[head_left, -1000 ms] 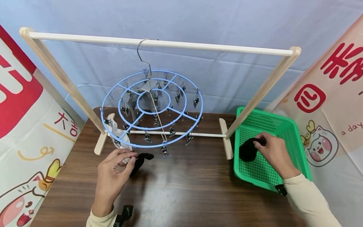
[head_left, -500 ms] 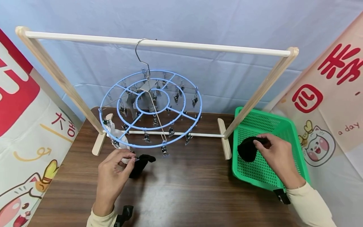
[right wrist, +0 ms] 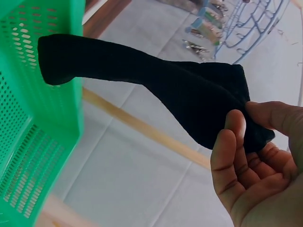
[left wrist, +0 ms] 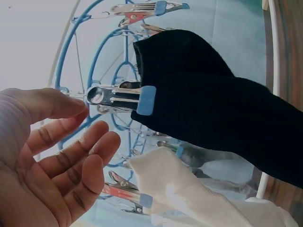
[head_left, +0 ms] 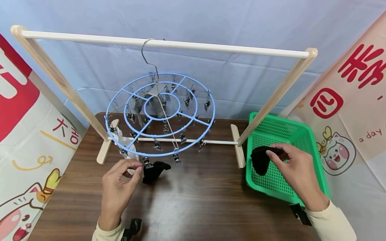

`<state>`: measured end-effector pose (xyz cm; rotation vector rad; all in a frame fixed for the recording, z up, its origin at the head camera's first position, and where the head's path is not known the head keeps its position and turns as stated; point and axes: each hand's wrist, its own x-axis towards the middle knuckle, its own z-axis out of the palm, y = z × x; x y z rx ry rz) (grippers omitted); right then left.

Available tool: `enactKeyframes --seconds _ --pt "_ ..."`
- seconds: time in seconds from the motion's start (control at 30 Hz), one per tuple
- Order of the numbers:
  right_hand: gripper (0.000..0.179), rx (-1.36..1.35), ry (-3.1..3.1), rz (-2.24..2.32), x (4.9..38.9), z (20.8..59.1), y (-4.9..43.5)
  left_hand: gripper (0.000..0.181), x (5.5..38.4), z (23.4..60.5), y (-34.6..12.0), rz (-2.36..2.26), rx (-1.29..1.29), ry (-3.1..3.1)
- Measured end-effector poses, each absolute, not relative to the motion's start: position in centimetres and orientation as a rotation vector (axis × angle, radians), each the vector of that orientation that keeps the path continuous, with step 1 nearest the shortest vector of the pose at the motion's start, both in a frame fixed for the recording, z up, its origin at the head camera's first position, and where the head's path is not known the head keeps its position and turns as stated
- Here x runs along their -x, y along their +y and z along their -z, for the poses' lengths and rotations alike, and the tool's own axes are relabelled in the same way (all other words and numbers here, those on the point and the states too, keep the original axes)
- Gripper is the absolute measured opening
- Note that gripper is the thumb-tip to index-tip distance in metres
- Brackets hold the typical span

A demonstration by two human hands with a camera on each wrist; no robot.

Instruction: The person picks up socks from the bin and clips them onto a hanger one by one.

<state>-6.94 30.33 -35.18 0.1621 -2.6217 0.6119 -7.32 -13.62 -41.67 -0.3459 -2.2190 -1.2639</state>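
A black sock hangs from a metal clip with a blue tip at the front left of the round blue hanger. My left hand is beside that clip, fingers loosely bent and holding nothing; the thumb tip is right at the clip's end in the left wrist view. Over the green basket, my right hand pinches a second black sock by its opening between thumb and fingers, and the rest droops down. White socks hang clipped just left of the first black one.
The hanger hooks onto the white bar of a wooden rack, whose right foot stands close to the basket. Grey socks hang toward the back. Several unused clips dangle around the rings. A dark wooden table lies beneath.
My left fingers have let go of the clip, and it hangs slightly farther right with the black sock in it. My right hand still holds its sock over the basket, barely moved.
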Motion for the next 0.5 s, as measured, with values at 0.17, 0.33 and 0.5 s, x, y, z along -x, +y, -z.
enactKeyframes --seconds 0.17,0.33,0.5 --pt "0.023 -0.213 -2.593 -0.615 6.4 34.7 29.6 0.02 6.9 41.1 -13.1 1.326 0.366 -2.138" --pt "0.023 -0.226 -2.573 -0.606 6.0 34.2 28.9 0.02 6.5 40.2 -12.3 1.384 0.396 -2.093" --pt "0.025 -0.229 -2.554 -0.622 5.7 33.8 28.3 0.022 6.3 39.9 -11.5 1.432 0.438 -2.085"
